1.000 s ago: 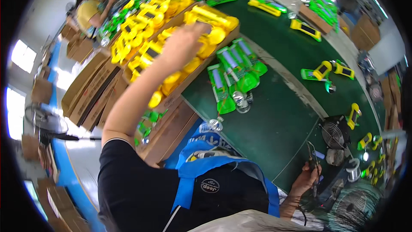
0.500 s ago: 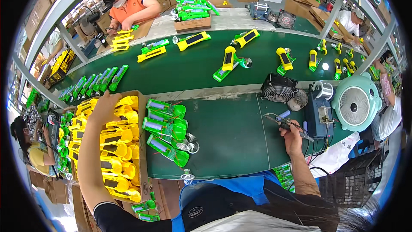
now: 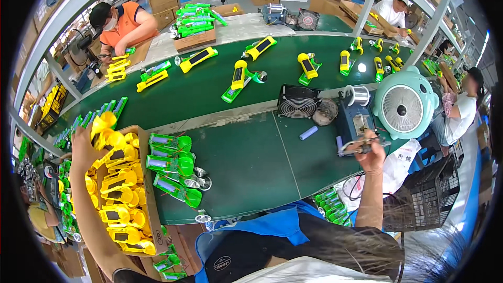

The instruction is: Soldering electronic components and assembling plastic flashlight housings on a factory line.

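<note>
My left hand is closed on yellow plastic lamp housings, raised above the far end of a cardboard box full of similar housings with dark panels. My right hand grips a soldering iron, blurred, beside the blue-grey solder feeder carrying a spool of wire. Near it a blue battery cell lies on the green worktable. Between the box and the bare worktop sit green lamp bodies with cells and red wires, some with silvery reflectors.
Beyond the worktable, a green conveyor carries yellow and green lamps. A black fan and a mint-green fan stand at the right. A black crate is below. A co-worker in orange sits across the conveyor.
My left hand has lifted yellow housings from the box. My right hand has moved with the soldering iron toward the solder feeder. The view has shifted right.
</note>
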`<act>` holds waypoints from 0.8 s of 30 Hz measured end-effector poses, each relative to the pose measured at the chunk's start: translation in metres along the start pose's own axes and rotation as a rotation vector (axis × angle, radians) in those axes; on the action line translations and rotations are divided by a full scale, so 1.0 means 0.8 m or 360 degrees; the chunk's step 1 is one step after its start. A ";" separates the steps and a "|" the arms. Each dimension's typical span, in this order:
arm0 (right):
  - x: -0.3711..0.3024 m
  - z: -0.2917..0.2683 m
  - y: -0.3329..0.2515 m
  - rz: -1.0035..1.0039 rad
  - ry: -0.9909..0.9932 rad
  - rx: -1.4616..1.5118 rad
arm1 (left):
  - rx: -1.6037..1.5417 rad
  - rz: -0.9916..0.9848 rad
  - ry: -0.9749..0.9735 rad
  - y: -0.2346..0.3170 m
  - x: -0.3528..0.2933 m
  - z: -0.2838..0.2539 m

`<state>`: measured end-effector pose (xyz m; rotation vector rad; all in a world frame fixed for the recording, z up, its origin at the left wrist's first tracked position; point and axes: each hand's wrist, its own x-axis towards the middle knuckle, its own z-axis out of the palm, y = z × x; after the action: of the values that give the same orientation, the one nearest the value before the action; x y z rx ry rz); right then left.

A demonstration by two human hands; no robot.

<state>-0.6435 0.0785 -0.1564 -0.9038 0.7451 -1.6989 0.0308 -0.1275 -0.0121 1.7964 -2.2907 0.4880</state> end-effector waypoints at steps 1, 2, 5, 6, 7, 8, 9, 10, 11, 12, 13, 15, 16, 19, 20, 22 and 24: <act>0.000 -0.012 -0.010 -0.0093 -0.0041 0.0095 | -0.0003 0.0025 0.0099 0.025 0.003 -0.018; 0.002 -0.026 -0.019 -0.0226 -0.0166 0.0122 | -0.0037 0.0145 0.0116 0.055 0.008 -0.032; -0.021 -0.066 -0.056 -0.0434 0.0454 0.0187 | -0.0214 0.0607 0.0143 0.184 0.027 -0.032; -0.013 -0.080 -0.083 -0.0446 -0.0194 0.0129 | -0.0359 0.0801 0.0113 0.230 0.033 -0.022; -0.040 -0.083 -0.104 -0.0557 0.0317 -0.0008 | -0.0517 0.1033 -0.0105 0.276 0.039 -0.008; -0.049 -0.084 -0.131 -0.0571 0.0215 -0.0096 | -0.0607 0.1188 -0.0073 0.309 0.038 0.007; -0.058 -0.078 -0.144 -0.0677 0.0231 -0.0016 | -0.0532 0.1247 -0.0173 0.342 0.043 0.024; -0.059 -0.070 -0.157 -0.0708 0.0099 0.0060 | -0.0577 0.1297 -0.0298 0.374 0.052 0.044; -0.057 -0.063 -0.165 -0.0709 -0.0130 0.0129 | -0.0472 0.1235 -0.0606 0.402 0.063 0.065; -0.054 -0.049 -0.161 -0.0768 -0.0193 0.0056 | -0.0389 0.1172 -0.0683 0.419 0.072 0.084; -0.045 -0.040 -0.153 -0.0780 -0.0221 0.0086 | -0.0245 0.1099 -0.0855 0.433 0.081 0.101; -0.025 -0.021 -0.129 -0.0649 -0.0285 0.0115 | -0.0173 0.0980 -0.0926 0.442 0.092 0.126; -0.010 -0.014 -0.110 -0.0610 -0.0276 0.0069 | -0.0308 0.0865 -0.0920 0.440 0.093 0.135; 0.023 0.004 -0.051 -0.0338 -0.0348 0.0093 | -0.0583 0.0766 -0.0500 0.423 0.066 0.149; 0.030 0.007 -0.030 -0.0281 -0.0290 0.0078 | -0.0639 0.0739 -0.0278 0.419 0.047 0.153; 0.031 0.018 0.010 -0.0123 -0.0166 0.0113 | -0.0397 0.0654 -0.0347 0.417 0.019 0.163; 0.034 0.027 0.046 -0.0023 -0.0228 0.0120 | -0.0456 0.0695 -0.0104 0.421 0.006 0.174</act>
<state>-0.6118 0.0407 -0.1697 -0.9686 0.5764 -1.6445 -0.2888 -0.1122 -0.1863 1.2006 -2.6442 0.1475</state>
